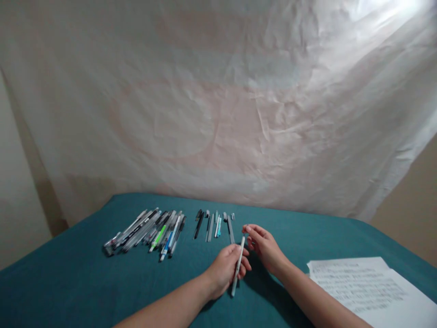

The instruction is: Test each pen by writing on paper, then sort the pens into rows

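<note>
My left hand (226, 269) is closed around a white pen (238, 268), held upright and tilted slightly, its lower end near the teal tablecloth (68, 282). My right hand (263, 246) sits just right of the pen's top end, fingers curled in a pinch at the tip; what it pinches is too small to make out. A short row of pens and caps (215, 225) lies just beyond both hands. Farther left lies a pile of several pens (150, 231), some with green and blue parts.
A sheet of printed paper (368, 287) lies at the right near the table's edge. A crumpled white sheet (218, 105) hangs behind the table as a backdrop. Beige wall shows at both sides.
</note>
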Available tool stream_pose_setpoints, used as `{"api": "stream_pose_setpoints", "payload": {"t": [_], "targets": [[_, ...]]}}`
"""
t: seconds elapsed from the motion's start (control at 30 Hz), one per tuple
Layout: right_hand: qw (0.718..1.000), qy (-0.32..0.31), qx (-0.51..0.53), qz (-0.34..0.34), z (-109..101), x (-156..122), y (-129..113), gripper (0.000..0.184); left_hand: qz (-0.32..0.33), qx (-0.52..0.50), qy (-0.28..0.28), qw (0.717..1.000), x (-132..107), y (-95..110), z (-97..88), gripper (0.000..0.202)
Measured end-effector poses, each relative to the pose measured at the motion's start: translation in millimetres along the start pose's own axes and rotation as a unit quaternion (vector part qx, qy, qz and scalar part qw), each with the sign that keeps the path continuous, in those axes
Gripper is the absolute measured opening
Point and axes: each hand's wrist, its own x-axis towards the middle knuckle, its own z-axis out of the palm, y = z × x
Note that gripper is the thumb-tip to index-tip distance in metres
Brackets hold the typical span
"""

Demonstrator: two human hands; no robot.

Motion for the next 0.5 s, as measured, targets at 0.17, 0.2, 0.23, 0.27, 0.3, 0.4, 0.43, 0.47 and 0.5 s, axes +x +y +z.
{"api": "stream_pose_setpoints", "payload": {"t": [0.17, 0.2, 0.23, 0.27, 0.3, 0.4, 0.43, 0.47, 0.5], "targets": [[0.918, 0.005, -0.387, -0.082, -14, 33, 3, 0.033, 0.007, -0.013, 0.002, 1.0, 1, -4, -3.0, 0.035], [0.891, 0.001, -0.446, -0.087, -16, 41, 5, 0.031, 0.01, -0.016, 0.003, 1.0, 1, -4, -3.3, 0.034], [0.87, -0.002, -0.485, -0.089, -17, 49, 8, 0.028, 0.013, -0.02, 0.003, 1.0, 1, -5, -3.5, 0.034], [0.858, -0.002, -0.505, -0.089, -17, 55, 10, 0.024, 0.015, -0.022, 0.003, 1.0, 1, -5, -3.7, 0.034], [0.851, 0.0, -0.517, -0.087, -16, 61, 13, 0.021, 0.016, -0.024, 0.003, 1.0, 1, -5, -3.8, 0.034], [0.82, 0.005, -0.566, -0.083, -11, 74, 18, 0.016, 0.014, -0.026, 0.001, 1.0, 1, -6, -4.7, 0.034], [0.81, 0.008, -0.58, -0.082, -9, 76, 19, 0.016, 0.013, -0.027, 0.002, 1.0, 1, -6, -5.1, 0.034], [0.801, 0.01, -0.593, -0.08, -7, 78, 20, 0.015, 0.01, -0.027, 0.002, 1.0, 1, -6, -5.5, 0.034], [0.793, 0.011, -0.604, -0.078, -6, 80, 21, 0.015, 0.008, -0.027, 0.002, 1.0, 1, -6, -5.8, 0.033]]}}
